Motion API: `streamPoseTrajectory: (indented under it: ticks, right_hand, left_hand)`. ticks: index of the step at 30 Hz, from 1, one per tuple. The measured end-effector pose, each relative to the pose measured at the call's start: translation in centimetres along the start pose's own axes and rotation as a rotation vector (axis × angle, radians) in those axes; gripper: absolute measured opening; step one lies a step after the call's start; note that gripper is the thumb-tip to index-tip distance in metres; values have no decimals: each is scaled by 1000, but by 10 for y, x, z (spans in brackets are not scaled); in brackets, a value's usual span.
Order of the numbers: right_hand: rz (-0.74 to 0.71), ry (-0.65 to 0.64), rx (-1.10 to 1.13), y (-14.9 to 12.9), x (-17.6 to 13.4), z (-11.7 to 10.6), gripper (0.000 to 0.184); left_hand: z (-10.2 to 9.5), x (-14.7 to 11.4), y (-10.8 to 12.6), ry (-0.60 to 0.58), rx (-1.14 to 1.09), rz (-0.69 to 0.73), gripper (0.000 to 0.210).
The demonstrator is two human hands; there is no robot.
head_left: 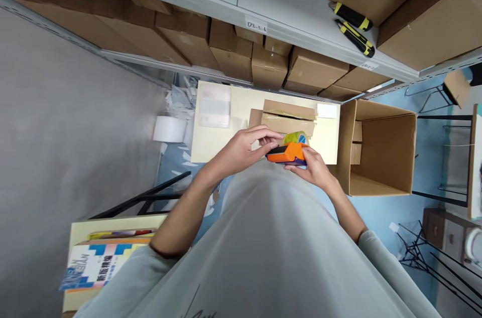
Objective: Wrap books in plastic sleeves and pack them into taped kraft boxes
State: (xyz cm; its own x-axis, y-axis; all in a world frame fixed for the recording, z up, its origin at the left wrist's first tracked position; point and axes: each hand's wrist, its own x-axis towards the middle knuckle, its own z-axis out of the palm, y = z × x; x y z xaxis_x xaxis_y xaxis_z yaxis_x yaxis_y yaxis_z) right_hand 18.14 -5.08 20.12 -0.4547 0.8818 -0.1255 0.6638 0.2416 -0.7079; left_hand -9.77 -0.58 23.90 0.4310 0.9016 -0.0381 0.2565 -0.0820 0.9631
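An orange and dark-blue tape dispenser (286, 153) with a yellow-green roll of tape (295, 138) on it is held in front of my body, above the table's near edge. My right hand (314, 167) is closed around its right end, fingers and thumb on the orange casing. At the other end, the thumb and fingertips of my left hand (250, 148) close on the dispenser's dark front, near the tape roll. Whether a tape end is pinched there is too small to see. Just beyond lies a cardboard box (288, 124) with tape on its top, partly behind the dispenser.
A large open carton (382, 150) stands right of the cream table (241, 95). A clear plastic case (214, 105) and a small white box (327, 111) lie on the table. Overhead, a shelf (278, 7) holds cartons and two utility knives (354, 32). Books (105, 263) sit lower left.
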Motion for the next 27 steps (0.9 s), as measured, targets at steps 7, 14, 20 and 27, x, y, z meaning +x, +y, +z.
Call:
streamPoseTrajectory:
  ticks: [7, 14, 20, 27]
  right_hand:
    - [3, -25, -17, -8, 9, 5, 54]
    - [24, -75, -49, -14, 21, 6, 53]
    - [106, -196, -68, -14, 36, -1, 52]
    - [249, -412, 55, -23, 69, -36, 50]
  left_hand:
    - [-10, -2, -16, 8, -56, -52, 37]
    - [-11, -2, -35, 23, -74, -90, 40]
    - [-3, -4, -53, 96, -175, -199, 33]
    - [9, 8, -83, 185, -406, -405, 38]
